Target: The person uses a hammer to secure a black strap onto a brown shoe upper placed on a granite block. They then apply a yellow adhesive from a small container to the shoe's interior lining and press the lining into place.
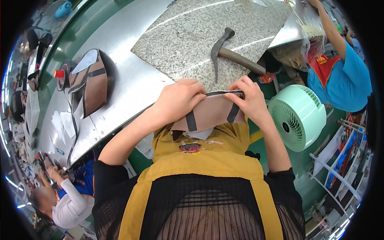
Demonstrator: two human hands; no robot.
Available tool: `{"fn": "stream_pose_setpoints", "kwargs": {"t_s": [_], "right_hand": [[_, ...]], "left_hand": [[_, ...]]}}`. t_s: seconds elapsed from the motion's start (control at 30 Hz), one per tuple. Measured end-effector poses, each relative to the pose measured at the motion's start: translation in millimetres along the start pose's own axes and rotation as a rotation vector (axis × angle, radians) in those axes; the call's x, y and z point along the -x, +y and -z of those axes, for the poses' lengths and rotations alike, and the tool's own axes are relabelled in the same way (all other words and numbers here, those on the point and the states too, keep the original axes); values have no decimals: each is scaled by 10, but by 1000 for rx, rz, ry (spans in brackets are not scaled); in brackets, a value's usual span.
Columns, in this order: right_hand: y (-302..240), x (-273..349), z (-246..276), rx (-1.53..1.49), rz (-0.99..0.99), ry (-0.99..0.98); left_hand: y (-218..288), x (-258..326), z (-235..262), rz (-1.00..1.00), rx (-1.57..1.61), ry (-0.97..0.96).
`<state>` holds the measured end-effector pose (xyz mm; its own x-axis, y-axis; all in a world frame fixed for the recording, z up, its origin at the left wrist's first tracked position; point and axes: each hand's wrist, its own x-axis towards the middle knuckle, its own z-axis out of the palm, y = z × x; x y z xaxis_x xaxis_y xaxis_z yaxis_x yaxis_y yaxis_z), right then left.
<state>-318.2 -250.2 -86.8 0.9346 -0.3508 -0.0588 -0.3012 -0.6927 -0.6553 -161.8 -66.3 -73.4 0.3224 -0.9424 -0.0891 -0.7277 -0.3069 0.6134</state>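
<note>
A brown flat piece with black strips (212, 114) hangs over my lap at the near edge of the stone slab. Along its upper edge, which is dark and looks folded, my left hand (182, 98) pinches the left part between thumb and fingers. My right hand (248, 96) grips the right end of that same edge, thumb on the near side. Just beyond my fingers, a hammer (240, 60) with a wooden handle and a curved dark metal head lies on the speckled stone slab (180, 44).
On the metal table (132, 80) at the left, similar brown pieces (94, 88) rest in a dark round container, beside a red-capped bottle (59, 74). A pale green fan (298, 118) stands to my right. Co-workers sit at far right (340, 80) and lower left (72, 200).
</note>
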Motion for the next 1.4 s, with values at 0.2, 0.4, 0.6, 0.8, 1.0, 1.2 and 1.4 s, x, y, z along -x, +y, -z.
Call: {"fn": "stream_pose_setpoints", "kwargs": {"t_s": [0.2, 0.4, 0.6, 0.8, 1.0, 1.2, 1.4], "right_hand": [[87, -22, -19, -69, 50, 16], [87, -31, 64, -306, 12, -24], [13, -3, -37, 123, 206, 144], [-29, -232, 202, 125, 251, 191], [116, -792, 32, 362, 214, 186], [-26, -528, 408, -213, -45, 103], [-302, 145, 438, -235, -64, -108]], "left_hand": [[113, -227, -296, -27, 34, 132], [113, -224, -343, -48, 93, 181], [28, -204, -371, -241, 4, 250], [-5, -226, -363, -367, -107, 245], [-25, -265, -378, -419, -72, 268], [-113, -276, -397, -561, -211, 266], [-152, -289, -323, -634, -231, 213]]}}
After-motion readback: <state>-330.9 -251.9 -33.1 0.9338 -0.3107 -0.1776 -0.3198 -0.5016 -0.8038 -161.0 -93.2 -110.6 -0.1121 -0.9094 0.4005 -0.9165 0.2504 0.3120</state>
